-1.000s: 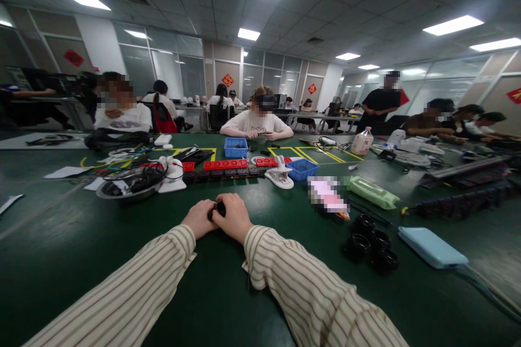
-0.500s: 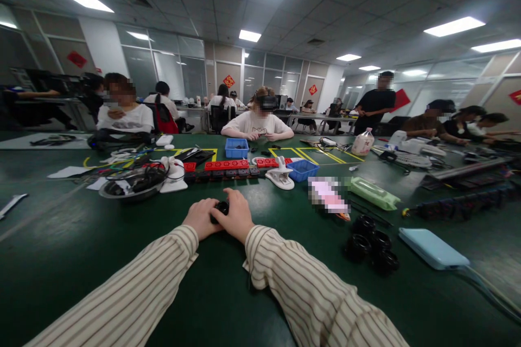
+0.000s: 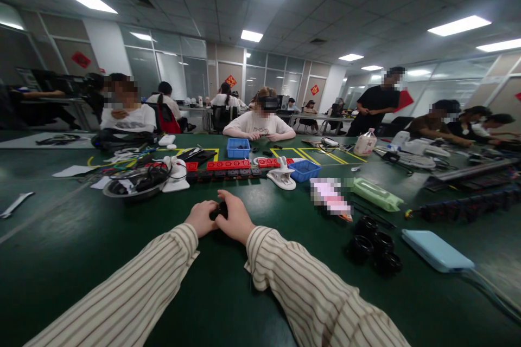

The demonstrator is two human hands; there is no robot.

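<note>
Between my two hands is a small black round part [image 3: 220,210], gripped from both sides and partly covered by fingers. My left hand [image 3: 202,218] is closed round its left side. My right hand [image 3: 236,218] holds it from the right, with the thumb across its near side. What kind of part it is I cannot make out. To the right, several glossy black cylindrical parts [image 3: 361,248] of similar colour stand in a cluster on the green table [image 3: 228,287].
A light blue power bank [image 3: 437,250] with a cable lies at right, near a green soft pack [image 3: 376,194]. Beyond my hands are a red-and-black power strip [image 3: 228,165], a white clip stand [image 3: 281,178], blue baskets [image 3: 304,171] and a metal bowl of cables [image 3: 134,191]. A person [image 3: 260,122] sits opposite.
The black part has tilted slightly between my hands, so less of its round opening shows. Both hands stay in nearly the same place. The view has shifted a little.
</note>
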